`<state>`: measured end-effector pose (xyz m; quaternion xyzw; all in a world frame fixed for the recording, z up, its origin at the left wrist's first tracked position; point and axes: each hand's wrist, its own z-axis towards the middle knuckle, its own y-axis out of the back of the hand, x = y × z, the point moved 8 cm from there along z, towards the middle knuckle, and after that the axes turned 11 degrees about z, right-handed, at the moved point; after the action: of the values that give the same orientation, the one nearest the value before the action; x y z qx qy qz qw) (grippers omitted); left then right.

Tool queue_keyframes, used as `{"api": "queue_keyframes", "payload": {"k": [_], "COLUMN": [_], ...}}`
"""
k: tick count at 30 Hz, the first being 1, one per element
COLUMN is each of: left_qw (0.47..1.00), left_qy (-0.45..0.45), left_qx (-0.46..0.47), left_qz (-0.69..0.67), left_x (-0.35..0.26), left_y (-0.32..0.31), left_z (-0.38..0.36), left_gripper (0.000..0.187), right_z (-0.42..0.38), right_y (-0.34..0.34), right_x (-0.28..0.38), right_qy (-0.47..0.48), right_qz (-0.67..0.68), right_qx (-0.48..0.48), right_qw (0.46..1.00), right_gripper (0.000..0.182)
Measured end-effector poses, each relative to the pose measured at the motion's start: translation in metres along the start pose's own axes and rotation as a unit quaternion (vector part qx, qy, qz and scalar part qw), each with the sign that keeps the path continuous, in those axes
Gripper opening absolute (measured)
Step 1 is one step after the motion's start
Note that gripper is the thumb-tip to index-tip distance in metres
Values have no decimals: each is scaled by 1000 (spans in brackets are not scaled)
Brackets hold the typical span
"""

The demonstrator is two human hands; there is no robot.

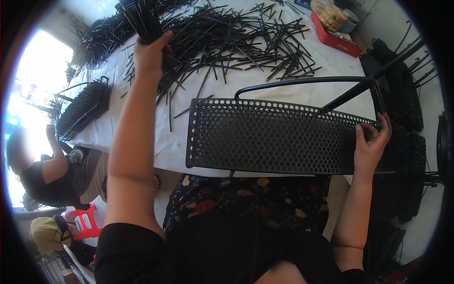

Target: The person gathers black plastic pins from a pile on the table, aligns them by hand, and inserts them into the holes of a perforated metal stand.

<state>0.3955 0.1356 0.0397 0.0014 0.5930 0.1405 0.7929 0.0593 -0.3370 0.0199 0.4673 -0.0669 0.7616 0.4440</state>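
A bundle of thin black sticks (141,20) is gripped in my left hand (150,56), raised over the far left of the table. In front of me stands a black perforated metal rack (269,137), full of round holes, with a bent tubular frame (302,80) behind it. My right hand (372,142) is at the rack's right end, near its upper edge. Its thumb and fingers are drawn together in a pinch there. What they hold, if anything, is too small to make out.
Many loose black sticks (222,42) lie heaped over the white-covered table (177,146). A red tray (336,40) with a bag sits at the back right. At left, a person (52,170) sits by a rack filled with sticks (85,106). Dark racks (402,170) hang at right.
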Motion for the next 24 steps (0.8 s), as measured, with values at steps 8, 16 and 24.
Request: {"api": "queue_keyframes", "payload": {"k": [8, 16, 24], "left_qw": [990, 995, 994], "left_qy": [-107, -43, -87], "left_qx": [-87, -92, -64], "left_qz": [-6, 2, -28], "left_x": [40, 77, 48], "left_y": [1, -20, -10], "left_z": [-20, -45, -30], "left_gripper": [46, 49, 55], "right_z": [-4, -5, -7], "right_y": [-4, -2, 1], "right_x": [-9, -11, 0], "right_qy": [-64, -85, -70], "right_qz": [17, 43, 35], "right_qx": [15, 7, -28], "right_qw": [998, 995, 997], "right_gripper": [61, 62, 62]}}
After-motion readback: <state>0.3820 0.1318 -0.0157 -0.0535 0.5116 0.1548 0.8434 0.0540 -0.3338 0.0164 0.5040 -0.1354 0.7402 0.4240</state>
